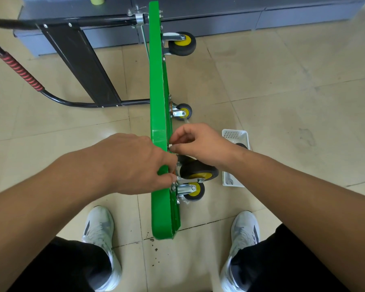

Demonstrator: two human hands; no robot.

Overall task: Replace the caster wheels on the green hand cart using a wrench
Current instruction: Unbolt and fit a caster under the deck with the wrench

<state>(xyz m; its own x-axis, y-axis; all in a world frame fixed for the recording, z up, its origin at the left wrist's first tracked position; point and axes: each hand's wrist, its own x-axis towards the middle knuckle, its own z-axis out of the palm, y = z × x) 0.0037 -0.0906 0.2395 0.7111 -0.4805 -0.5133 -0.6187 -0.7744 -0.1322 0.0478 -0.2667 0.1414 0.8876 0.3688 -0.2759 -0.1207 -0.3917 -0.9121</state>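
Right fingers: the thumb and forefinger (176,146) are closed in a pinch on a small pale fastener (170,146), right at the underside of the deck. Nut or bolt, I cannot tell.
Right hand (200,144): the other fingers are loosely bent, and the wrist passes above the caster.
Left fingers: curled over the upper edge of the deck, with the tips (173,177) touching the metal plate of the caster wheel (199,170).
Left hand (131,163): it grips the green hand cart (156,91) and, I think, steadies the plate.
Risk: the fastener, held only by fingertips, may slip and fall to the floor, or start crooked if the plate shifts. The cart balances on a narrow edge, so a strong push could tip it.
Cart position: it stands on its long edge on the tiles, between the feet, with the handle (21,72) lying out to the left.
Cart look: glossy green deck, black tyres, yellow hubs. Three other casters show on the same face.
Wrench (229,180): in the white basket (234,133), untouched, to the right.
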